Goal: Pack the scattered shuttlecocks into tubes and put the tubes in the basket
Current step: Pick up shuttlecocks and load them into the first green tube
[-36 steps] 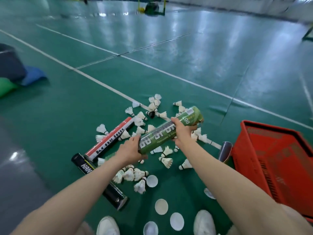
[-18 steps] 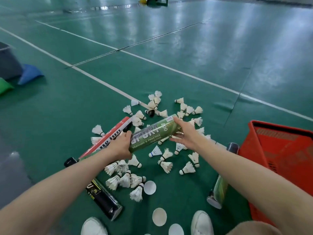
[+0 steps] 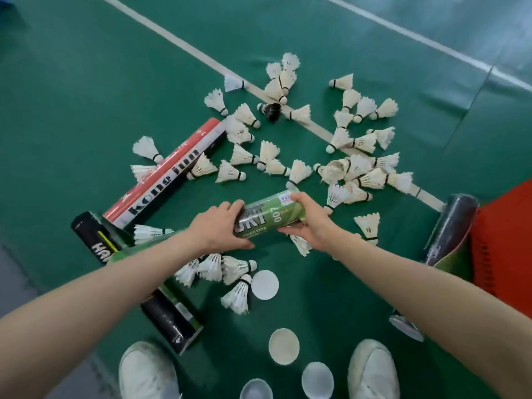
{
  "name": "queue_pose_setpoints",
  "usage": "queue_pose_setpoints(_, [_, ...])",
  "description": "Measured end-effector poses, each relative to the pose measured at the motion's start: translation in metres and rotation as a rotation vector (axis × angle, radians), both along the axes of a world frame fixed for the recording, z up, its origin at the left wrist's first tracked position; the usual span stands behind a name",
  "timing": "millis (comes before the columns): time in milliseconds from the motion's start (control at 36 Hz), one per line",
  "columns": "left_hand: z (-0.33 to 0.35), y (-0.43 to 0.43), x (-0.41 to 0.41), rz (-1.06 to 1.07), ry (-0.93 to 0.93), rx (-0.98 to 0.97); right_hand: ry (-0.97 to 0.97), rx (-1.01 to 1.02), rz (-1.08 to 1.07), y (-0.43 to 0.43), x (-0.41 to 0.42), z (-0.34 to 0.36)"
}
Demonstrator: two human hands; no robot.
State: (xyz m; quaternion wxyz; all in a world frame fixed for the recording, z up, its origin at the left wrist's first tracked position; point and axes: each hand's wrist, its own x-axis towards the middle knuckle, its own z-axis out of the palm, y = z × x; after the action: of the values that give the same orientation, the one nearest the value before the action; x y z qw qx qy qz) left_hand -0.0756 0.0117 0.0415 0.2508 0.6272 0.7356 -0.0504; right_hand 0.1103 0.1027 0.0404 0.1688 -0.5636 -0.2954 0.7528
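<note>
I hold a green tube (image 3: 269, 217) low over the green court floor, tilted with its far end up to the right. My left hand (image 3: 217, 230) grips its middle, and my right hand (image 3: 312, 223) grips the far end. Several white shuttlecocks (image 3: 349, 171) lie scattered on the floor beyond and under the tube, with one black shuttlecock (image 3: 270, 110) among them. A red-and-white tube (image 3: 165, 172) and a black tube (image 3: 95, 237) lie at the left. The red basket (image 3: 503, 251) stands at the right edge.
Another black tube (image 3: 172, 321) lies by my left shoe (image 3: 148, 372). A dark tube (image 3: 452, 228) leans beside the basket. Round white lids (image 3: 264, 284) lie on the floor between my shoes. A white court line (image 3: 184, 43) runs diagonally across the floor.
The view has tipped downward and closer to the floor. The green tube has come lower and nearer to me, and my right hand has closed round its far end.
</note>
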Motion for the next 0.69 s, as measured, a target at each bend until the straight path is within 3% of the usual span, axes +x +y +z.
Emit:
queue_pose_setpoints(167, [-0.017,-0.001,-0.001,0.006,0.053,-0.016,-0.014,0.042,0.083,0.000,0.004,-0.029])
queue_pose_setpoints(306, [-0.020,-0.002,0.003,0.044,0.107,-0.031,-0.479,0.601,0.218,-0.001,0.029,-0.048])
queue_pose_setpoints(361, [-0.025,-0.006,0.004,0.048,0.147,-0.054,-0.634,0.702,0.248,-0.005,0.042,-0.060])
queue_pose_setpoints(500, [-0.040,-0.026,0.005,0.090,0.144,-0.095,-0.713,0.553,0.440,-0.017,0.056,-0.086])
queue_pose_setpoints(694, [-0.046,-0.037,0.009,0.117,0.161,-0.059,-0.707,0.495,0.364,-0.029,0.048,-0.096])
